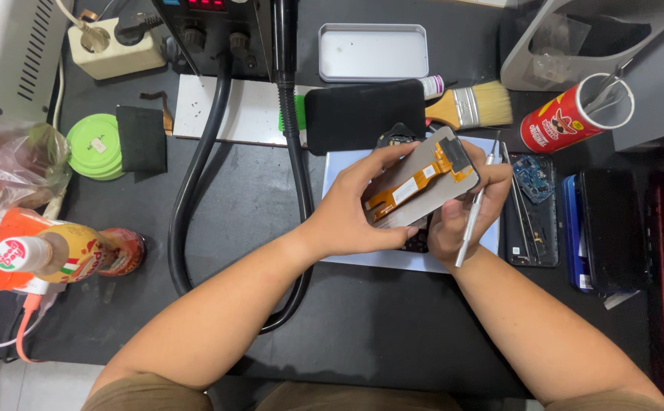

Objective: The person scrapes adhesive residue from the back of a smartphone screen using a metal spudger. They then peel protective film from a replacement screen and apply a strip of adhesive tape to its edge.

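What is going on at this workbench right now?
A person holds a phone screen panel, back side up with its orange flex cable showing, between the left hand and the right hand. The right hand also grips a thin metal tool. Below lies a white mat; an opened phone body sits beside it.

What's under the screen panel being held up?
Under the screen panel, held by the left hand and right hand, lies a pale mat. A dark part peeks out below; most of it is covered.

Grey phone screen panel (pixel 421 181) (orange flex cable up), tilted above the mat.
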